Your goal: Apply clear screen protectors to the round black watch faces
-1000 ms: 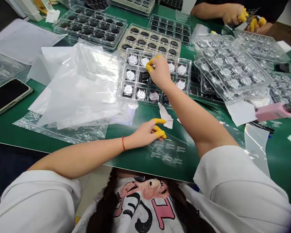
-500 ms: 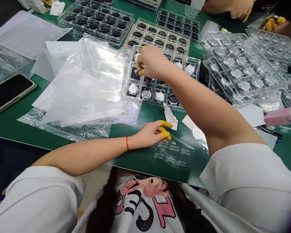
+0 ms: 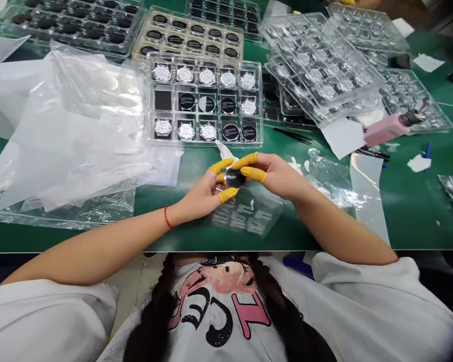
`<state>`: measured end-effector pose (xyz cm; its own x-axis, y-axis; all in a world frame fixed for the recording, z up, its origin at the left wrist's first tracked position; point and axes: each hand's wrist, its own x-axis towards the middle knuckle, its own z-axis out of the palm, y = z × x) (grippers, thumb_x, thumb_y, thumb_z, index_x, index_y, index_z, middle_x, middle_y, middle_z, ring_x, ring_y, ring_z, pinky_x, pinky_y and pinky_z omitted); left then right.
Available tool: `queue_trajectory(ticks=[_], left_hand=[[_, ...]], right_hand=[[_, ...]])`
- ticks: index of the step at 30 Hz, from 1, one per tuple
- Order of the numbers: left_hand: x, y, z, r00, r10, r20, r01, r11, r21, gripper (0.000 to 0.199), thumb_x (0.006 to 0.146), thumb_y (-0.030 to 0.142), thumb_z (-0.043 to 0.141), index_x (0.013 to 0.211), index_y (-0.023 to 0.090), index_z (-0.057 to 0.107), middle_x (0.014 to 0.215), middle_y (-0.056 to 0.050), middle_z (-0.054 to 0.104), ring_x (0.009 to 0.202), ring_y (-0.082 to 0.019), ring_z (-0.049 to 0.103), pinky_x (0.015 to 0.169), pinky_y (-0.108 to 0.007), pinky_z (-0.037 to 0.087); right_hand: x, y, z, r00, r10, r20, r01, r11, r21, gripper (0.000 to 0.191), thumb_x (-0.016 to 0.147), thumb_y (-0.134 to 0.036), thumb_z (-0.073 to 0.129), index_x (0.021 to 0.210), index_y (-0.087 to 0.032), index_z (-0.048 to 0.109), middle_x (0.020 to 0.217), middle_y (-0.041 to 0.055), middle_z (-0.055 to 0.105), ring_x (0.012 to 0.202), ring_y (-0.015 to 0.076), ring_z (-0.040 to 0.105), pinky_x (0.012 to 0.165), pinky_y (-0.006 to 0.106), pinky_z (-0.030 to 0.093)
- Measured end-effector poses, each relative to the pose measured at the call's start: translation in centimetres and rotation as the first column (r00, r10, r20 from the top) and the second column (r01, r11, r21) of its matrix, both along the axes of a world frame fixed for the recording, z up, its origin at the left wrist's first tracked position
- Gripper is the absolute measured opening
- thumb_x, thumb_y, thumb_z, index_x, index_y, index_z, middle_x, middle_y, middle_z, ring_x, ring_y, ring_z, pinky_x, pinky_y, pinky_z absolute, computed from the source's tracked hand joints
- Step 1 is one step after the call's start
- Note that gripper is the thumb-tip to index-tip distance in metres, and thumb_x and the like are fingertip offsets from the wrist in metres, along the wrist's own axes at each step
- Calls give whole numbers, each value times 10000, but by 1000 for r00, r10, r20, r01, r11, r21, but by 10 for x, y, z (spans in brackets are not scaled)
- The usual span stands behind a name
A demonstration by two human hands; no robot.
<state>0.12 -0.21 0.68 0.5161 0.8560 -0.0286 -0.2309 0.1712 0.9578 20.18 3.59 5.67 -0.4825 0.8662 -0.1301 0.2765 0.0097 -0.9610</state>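
Between my two hands, above the front of the table, is a round black watch body (image 3: 235, 178) with a shiny face. My left hand (image 3: 207, 193) grips its left side, yellow finger cots on the fingertips. From the right, my right hand (image 3: 274, 173) pinches its upper edge, also in yellow cots. Under the hands lies a clear plastic sheet (image 3: 262, 221) printed with small white text. Beyond them sits a clear compartment tray (image 3: 206, 143) of round watch bodies, some with white labels, some dark. Its left middle compartment shows only a black square.
White sheets and plastic bags (image 3: 79, 136) cover the left. Behind stand a cream tray (image 3: 189, 19) and a dark-filled tray (image 3: 71, 25). Stacked clear trays (image 3: 324, 65), a pink bottle (image 3: 387, 129), tweezers (image 3: 292, 134) and crumpled film (image 3: 332, 176) lie to the right.
My right hand has come back from the tray with the watch body and now meets my left hand, which has closed on it. The view has shifted to the right.
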Motion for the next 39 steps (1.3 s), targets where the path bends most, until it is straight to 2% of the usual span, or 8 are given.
queue_trajectory(ticks=[6, 10, 15, 18, 25, 30, 33, 39], left_hand=[[1, 0, -7, 993, 15, -118, -7, 997, 72, 878, 753, 341, 841, 1483, 278, 358, 1152, -50, 636, 1010, -163, 667, 892, -320, 588], [1, 0, -7, 982, 20, -190, 6, 991, 136, 701, 764, 385, 826, 1355, 204, 494, 1297, -107, 626, 1092, -197, 646, 921, -332, 576], [-5, 0, 4, 964, 50, -259, -41, 998, 41, 614, 753, 312, 826, 1266, 181, 515, 1079, -50, 648, 898, -137, 644, 806, -280, 565], [-7, -2, 9, 966, 38, -254, -44, 999, -19, 622, 738, 242, 815, 1268, 189, 495, 1006, -12, 619, 830, -102, 625, 761, -246, 559], [-8, -5, 17, 971, 24, -238, -43, 997, -71, 583, 729, 188, 803, 1194, 224, 452, 906, 22, 666, 805, -108, 691, 751, -237, 585], [-12, -3, 18, 954, 58, -294, -93, 990, -107, 589, 763, 289, 797, 1216, 228, 425, 863, 8, 729, 821, -172, 753, 807, -326, 611], [-14, -1, 16, 948, 124, -291, -147, 987, -58, 588, 742, 272, 796, 1219, 218, 456, 860, 11, 720, 794, -166, 741, 756, -305, 603], [-15, 1, 14, 884, 205, -419, -178, 979, 103, 499, 663, 159, 769, 1107, 193, 542, 953, -9, 713, 794, -148, 686, 666, -253, 547]], right_hand=[[-19, -22, -12, 992, -90, 93, 71, 978, 195, 137, 853, -155, 632, 987, -177, 632, 947, 38, 670, 802, 141, 637, 750, 330, 571], [-14, -38, -11, 951, -150, 269, -49, 787, 615, 93, 916, -170, 597, 874, -188, 678, 935, 54, 669, 916, 177, 610, 829, 352, 531], [82, -18, -20, 752, -589, 296, 234, 658, 716, 52, 909, -272, 646, 928, -226, 660, 821, 43, 676, 705, 151, 580, 679, 325, 502], [122, 1, -29, 677, -652, 343, 249, 641, 726, 168, 868, -351, 675, 781, -218, 620, 646, 35, 537, 628, 190, 504, 655, 415, 474], [2, 24, -32, 790, -325, 520, -8, 843, 538, 246, 902, -257, 653, 1125, -157, 669, 1056, 114, 673, 977, 266, 623, 872, 438, 509], [-27, 27, -31, 840, -241, 486, -13, 886, 463, 104, 882, -100, 580, 931, -143, 661, 946, 80, 673, 865, 210, 602, 773, 360, 474], [-21, 4, -23, 958, -140, 251, -58, 761, 647, 56, 929, -188, 598, 925, -187, 653, 903, 28, 677, 841, 175, 582, 764, 337, 450], [-38, -16, -39, 962, -154, 225, -169, 313, 935, 114, 989, -204, 549, 997, -198, 662, 943, 48, 665, 928, 195, 519, 840, 364, 413]])
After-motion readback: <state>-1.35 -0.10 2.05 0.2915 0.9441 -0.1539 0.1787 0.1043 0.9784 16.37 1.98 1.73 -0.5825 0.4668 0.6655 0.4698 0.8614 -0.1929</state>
